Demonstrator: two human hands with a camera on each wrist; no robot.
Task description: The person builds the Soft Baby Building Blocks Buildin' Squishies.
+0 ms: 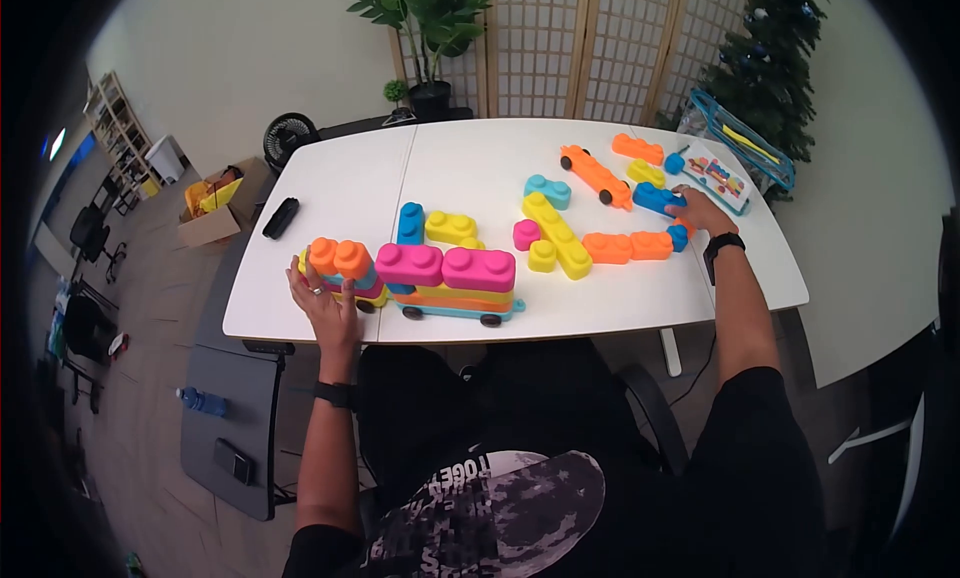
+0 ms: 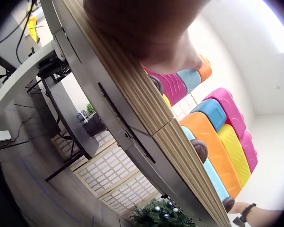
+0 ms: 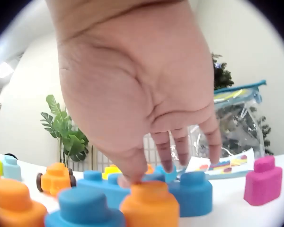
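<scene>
My left hand (image 1: 335, 308) grips a small wheeled stack of toy building blocks, its thumb on the near side and fingers at the left. Orange blocks (image 1: 338, 256) top that stack. Just to its right stands a longer wheeled stack with pink blocks (image 1: 445, 266) on top, above yellow, orange and light blue layers (image 2: 213, 146). On the right of the table my right hand (image 1: 705, 213) reaches over a long blue block (image 1: 655, 199), fingers extended downward, thumb at the block. Close beneath that palm is an orange block (image 3: 150, 203) between blue ones.
Loose yellow blocks (image 1: 557, 236), orange blocks (image 1: 628, 246) and a light blue block (image 1: 548, 190) lie mid-table. An orange wheeled base (image 1: 597, 176) sits farther back. At the back right are a picture sheet (image 1: 715, 175) and a clear bag (image 1: 745, 138). A black case (image 1: 281, 218) lies left.
</scene>
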